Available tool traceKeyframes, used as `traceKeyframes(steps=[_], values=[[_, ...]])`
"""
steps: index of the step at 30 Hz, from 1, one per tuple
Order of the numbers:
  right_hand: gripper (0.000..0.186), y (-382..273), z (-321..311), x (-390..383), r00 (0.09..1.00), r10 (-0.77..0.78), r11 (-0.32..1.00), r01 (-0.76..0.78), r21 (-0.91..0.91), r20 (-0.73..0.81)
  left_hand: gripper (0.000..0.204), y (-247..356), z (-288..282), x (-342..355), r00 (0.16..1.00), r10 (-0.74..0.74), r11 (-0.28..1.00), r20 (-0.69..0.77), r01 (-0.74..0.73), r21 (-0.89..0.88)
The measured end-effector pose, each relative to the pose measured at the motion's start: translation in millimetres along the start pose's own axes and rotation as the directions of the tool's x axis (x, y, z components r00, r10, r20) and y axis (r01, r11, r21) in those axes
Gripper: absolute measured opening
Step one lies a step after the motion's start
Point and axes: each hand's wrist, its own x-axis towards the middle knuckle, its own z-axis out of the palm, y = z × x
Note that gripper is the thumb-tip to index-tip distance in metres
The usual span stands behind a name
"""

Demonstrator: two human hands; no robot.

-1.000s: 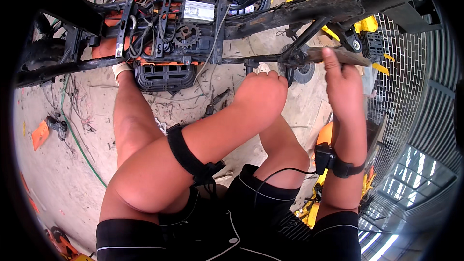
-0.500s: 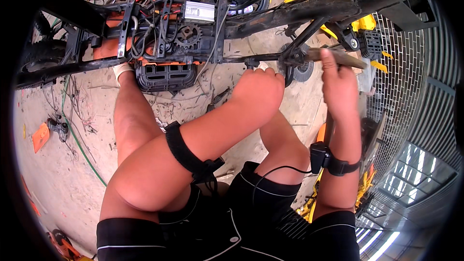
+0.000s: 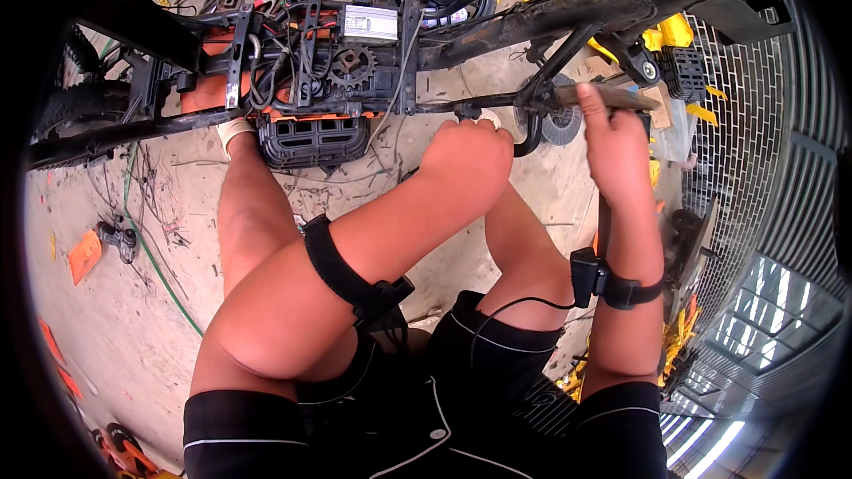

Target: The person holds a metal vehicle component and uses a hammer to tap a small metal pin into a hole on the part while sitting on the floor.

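1. evidently, we have the frame (image 3: 541, 24) stretched across the upper half of the picture, its near side toward us, which likely puts it within reach of both hands.
2. our left hand (image 3: 466, 158), just above centre, is curled tight at the thin tube (image 3: 439, 107), knuckles up, probably to steady it or brace us; we cannot tell what sits inside the fist.
3. our right hand (image 3: 619, 160), right of centre, is narrow, seemingly gripping the brown bar (image 3: 636, 99), thumb pointing up, perhaps for control; its palm is hidden.
4. that bar lies sideways at the upper right, near the frame.
5. our legs (image 3: 256, 222) are spread below, leaving room for our forearms.
6. the silver box (image 3: 371, 24) and cog (image 3: 353, 66) sit among the frame's rails, upper left of centre, presumably mounted there.
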Motion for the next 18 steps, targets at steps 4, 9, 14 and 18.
traceKeyframes(steps=[4,9,14,18], values=[[0.057,-3,-11,-3,0.996,0.068,0.992,-0.061,0.108,-0.057,0.020,-3,-2,-3,0.999,-0.001,1.000,0.037,0.000,0.010],[0.057,12,29,-6,0.994,-0.068,0.998,0.068,-0.003,-0.089,0.019,-8,-4,-7,0.998,0.000,1.000,0.065,-0.001,0.017],[0.057,-6,10,-5,0.999,-0.035,0.999,0.035,-0.003,-0.008,0.018,-12,-13,-12,0.998,0.018,0.997,0.060,-0.023,0.073],[0.059,1,-2,-2,0.998,0.040,0.995,-0.035,0.096,-0.048,0.018,-12,-25,-11,1.000,0.008,0.996,-0.005,-0.008,0.087]])
